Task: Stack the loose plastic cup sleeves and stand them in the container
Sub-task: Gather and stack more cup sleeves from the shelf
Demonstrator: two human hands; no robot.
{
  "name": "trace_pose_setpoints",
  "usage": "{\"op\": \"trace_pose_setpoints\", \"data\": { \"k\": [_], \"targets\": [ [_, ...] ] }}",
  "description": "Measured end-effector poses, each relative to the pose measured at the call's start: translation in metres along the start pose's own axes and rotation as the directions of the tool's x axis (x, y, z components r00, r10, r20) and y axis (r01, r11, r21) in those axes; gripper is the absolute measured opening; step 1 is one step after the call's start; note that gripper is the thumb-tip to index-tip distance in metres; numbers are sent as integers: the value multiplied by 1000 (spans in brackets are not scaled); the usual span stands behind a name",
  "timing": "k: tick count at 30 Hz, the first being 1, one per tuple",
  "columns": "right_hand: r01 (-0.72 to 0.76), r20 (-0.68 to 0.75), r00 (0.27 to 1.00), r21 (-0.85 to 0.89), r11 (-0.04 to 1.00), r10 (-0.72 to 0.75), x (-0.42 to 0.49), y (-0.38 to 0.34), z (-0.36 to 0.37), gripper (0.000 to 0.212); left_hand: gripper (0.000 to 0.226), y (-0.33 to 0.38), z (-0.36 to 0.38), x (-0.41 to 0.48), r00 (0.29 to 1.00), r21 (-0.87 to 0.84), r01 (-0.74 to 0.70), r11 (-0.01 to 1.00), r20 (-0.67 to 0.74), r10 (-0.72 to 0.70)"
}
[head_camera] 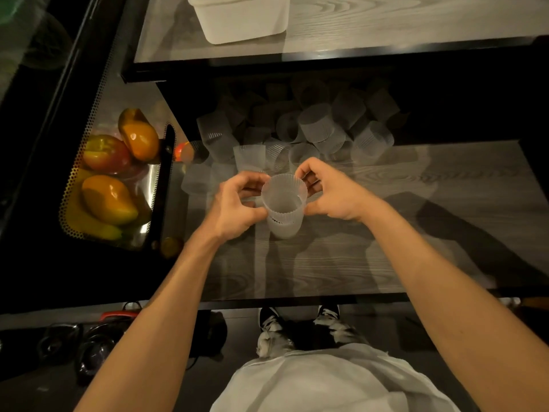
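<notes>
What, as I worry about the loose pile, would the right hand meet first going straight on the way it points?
The sleeve stack that the right hand grips; past it, probably the left hand, not the loose sleeves farther back.

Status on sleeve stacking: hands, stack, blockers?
Left hand and right hand grip the sleeve stack, upright. Loose sleeves piled behind it. White container farther back; no blocker seen.

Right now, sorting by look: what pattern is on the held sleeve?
Translucent white sleeve, vertical ribs near its rim; head view.
</notes>
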State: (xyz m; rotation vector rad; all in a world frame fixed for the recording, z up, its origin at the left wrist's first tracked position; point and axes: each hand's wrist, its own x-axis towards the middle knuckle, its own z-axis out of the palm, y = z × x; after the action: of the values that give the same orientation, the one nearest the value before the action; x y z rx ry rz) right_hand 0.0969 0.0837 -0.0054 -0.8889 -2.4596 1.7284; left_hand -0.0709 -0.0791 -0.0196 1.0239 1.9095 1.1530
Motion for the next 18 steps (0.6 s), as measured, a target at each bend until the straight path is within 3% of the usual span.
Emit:
{"op": "trace_pose_setpoints", "data": {
  "k": [3,6,10,14,18],
  "targets": [
    [21,-5,1000,-82,996,-21,3,4,4,53,54,2,1,-1,1000,10,-15,1000,1,15],
    [-60,14,998,-213,975,65,5,8,1,70,52,4,1,4,997,27,76,997,4,-77],
    [-123,-84,990,-117,985,113,8,19,-8,56,56,11,2,23,968,-118,216,969,-104,-229],
    [-148,-194,972,-49,988,136,15,32,-21,43,44,22,12,50,965,-165,238,957,-69,-252],
    [-176,-319,930,42,984,180,25,42,-35,40,49,28,28,79,952,-165,299,940,-18,-306]
  ]
}}
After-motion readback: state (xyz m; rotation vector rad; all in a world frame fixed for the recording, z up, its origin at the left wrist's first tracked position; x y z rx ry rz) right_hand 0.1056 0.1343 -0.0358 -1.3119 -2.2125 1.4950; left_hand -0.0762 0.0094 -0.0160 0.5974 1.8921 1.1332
